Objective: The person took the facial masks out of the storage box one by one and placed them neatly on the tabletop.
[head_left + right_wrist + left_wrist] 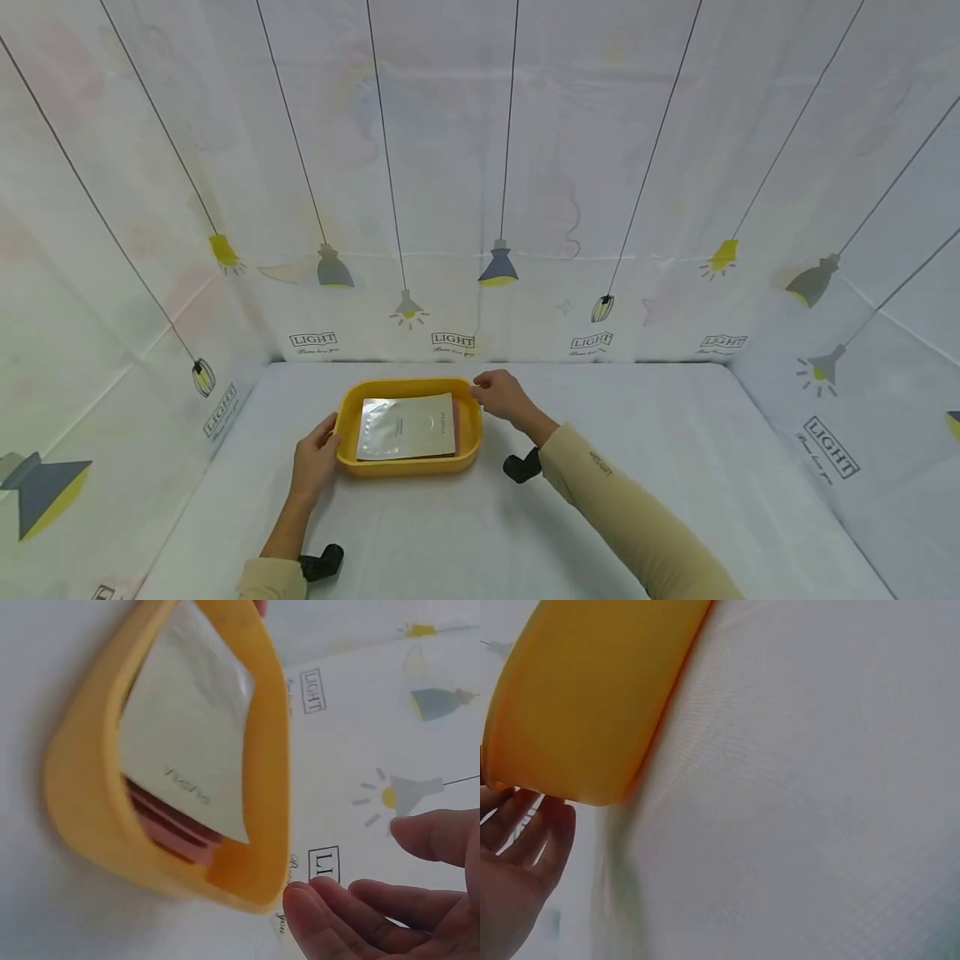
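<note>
A yellow oval tray (408,468) lies on the white table. In it is a small stack of flat packets, the top one a cream sachet (408,427) with a shiny end and small print. A pink packet (176,836) shows beneath it in the right wrist view. My left hand (315,458) is at the tray's left end, its loosely extended fingers (544,832) right at the outer wall. At the far right corner, my right hand (506,396) has its fingertips close by the rim, thumb and fingers apart with nothing between them.
White table surface (637,467) lies to the right of the tray and in front of it. Fabric printed with hanging lamps (498,265) rises behind and at both sides. A black wrist-worn piece (322,563) sits by the left wrist, another (521,467) by the right.
</note>
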`<state>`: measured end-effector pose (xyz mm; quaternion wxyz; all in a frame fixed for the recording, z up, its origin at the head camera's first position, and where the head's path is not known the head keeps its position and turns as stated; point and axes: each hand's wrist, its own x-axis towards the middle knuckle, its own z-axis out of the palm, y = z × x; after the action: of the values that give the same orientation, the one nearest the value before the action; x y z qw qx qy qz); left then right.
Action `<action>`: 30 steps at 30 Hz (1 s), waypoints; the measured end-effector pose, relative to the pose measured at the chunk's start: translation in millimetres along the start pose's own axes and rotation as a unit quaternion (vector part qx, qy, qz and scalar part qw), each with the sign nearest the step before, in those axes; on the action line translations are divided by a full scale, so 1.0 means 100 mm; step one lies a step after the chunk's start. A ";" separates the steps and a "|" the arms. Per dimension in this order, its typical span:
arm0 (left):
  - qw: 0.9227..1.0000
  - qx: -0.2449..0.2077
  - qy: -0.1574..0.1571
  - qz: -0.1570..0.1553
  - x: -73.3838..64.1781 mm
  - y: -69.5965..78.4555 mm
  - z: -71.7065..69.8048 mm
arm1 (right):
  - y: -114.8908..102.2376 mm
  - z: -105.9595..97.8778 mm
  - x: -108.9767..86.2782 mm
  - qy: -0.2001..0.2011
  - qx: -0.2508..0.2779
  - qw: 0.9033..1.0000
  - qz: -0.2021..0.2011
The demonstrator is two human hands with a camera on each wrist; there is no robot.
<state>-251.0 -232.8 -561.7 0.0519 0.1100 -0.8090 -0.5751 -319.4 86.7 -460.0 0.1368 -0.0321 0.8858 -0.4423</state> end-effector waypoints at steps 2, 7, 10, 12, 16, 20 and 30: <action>1.000 -0.002 -0.001 -0.004 0.00 0.01 -0.01 | -0.07 0.01 0.05 0.003 0.014 1.000 0.012; 1.000 -0.005 -0.001 -0.006 -0.01 0.02 -0.02 | -0.19 0.08 0.14 0.004 0.046 0.998 0.040; 1.000 -0.006 0.000 -0.012 -0.02 0.03 -0.02 | -0.20 0.19 0.17 -0.003 0.048 0.997 0.056; 1.000 -0.009 -0.002 -0.016 -0.02 0.03 -0.01 | -0.19 0.27 0.17 -0.006 0.050 0.997 0.065; 1.000 -0.013 -0.003 -0.020 -0.02 0.04 0.01 | -0.16 0.41 0.17 -0.005 0.035 0.997 0.064; 1.000 -0.011 -0.005 -0.024 -0.03 0.03 0.02 | -0.14 0.51 0.18 -0.008 -0.001 0.998 0.059; 1.000 -0.002 0.003 -0.019 -0.02 0.03 0.02 | -0.08 0.68 0.22 -0.015 -0.070 0.996 0.045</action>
<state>-249.7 -230.0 -559.4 0.0441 0.1271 -0.8054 -0.5772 -322.9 25.0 -497.2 0.1672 -0.0087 0.9129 -0.3722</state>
